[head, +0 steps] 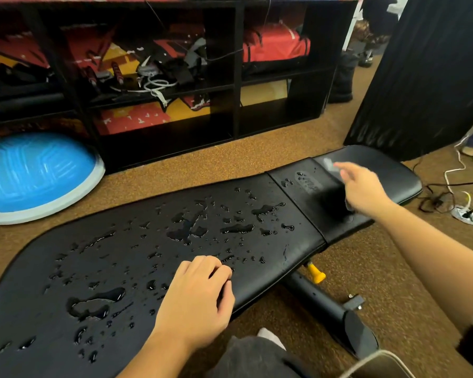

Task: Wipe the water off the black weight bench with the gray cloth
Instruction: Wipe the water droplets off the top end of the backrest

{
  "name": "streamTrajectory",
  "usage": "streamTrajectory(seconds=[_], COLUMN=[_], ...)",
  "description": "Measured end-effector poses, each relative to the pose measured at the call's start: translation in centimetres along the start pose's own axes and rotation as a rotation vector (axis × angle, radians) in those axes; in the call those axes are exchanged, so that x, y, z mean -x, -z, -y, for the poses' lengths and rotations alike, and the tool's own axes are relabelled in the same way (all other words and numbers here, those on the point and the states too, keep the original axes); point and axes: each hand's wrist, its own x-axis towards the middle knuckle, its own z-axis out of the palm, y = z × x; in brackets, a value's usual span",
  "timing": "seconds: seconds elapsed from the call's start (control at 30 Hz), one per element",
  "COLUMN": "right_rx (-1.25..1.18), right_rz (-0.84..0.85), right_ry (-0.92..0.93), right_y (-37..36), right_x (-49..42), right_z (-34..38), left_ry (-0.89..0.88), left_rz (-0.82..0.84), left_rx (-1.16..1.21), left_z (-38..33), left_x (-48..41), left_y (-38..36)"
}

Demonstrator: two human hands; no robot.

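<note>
Although blur is hiding whether the right hand (363,189) is clamping it, the gray cloth (335,197) is lying under that palm on the black weight bench (284,282). It looks soft and light, probably best bunched centrally. Left of that grip, the left hand (197,298) is resting curled and empty amid water (238,229).

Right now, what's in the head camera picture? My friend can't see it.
A person's right hand touches a blurred gray cloth at the far end of a black weight bench dotted with water puddles. Their left hand rests, fingers curled, on the bench's near edge. A blue half-ball lies on the carpet beside a black shelf.
</note>
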Motion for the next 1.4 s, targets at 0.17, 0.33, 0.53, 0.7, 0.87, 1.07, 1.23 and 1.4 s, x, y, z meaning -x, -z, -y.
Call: streamTrajectory(seconds=[0.17, 0.33, 0.53, 0.7, 0.87, 1.07, 1.23, 1.4], right_rx=[0.110, 0.223, 0.138, 0.199, 0.229, 0.262, 0.309, 0.366], right_rz=[0.107, 0.258, 0.223, 0.267, 0.273, 0.304, 0.268, 0.274], right_ry=[0.053, 0.014, 0.085, 0.094, 0.174, 0.219, 0.177, 0.080], right_y=[-4.3, -7.2, -6.4, -5.0, -3.4, -3.5, -5.5, -6.2], right_x=[-5.8, -8.4, -6.7, -2.7, 3.4, 4.3, -0.8, -5.4], right_z=[-0.5, 0.0, -0.6, -1.4, -2.5, -3.3, -1.9, 2.3], left_ry=[-0.003, -0.013, -0.012, -0.008, -0.010, -0.020, -0.025, -0.015], left_rz=[0.011, 0.005, 0.012, 0.010, 0.004, -0.013, -0.011, 0.002], left_rx=[-0.002, 0.009, -0.006, -0.003, 0.005, 0.010, 0.009, 0.013], left_z=[-0.1, 0.1, 0.1, 0.0, 0.0, -0.1, -0.1, -0.1], left_x=[0.0, 0.0, -0.1, -0.1, 0.0, -0.1, 0.0, 0.0], left_y=[-0.1, 0.0, -0.1, 0.0, 0.0, 0.1, 0.2, 0.2])
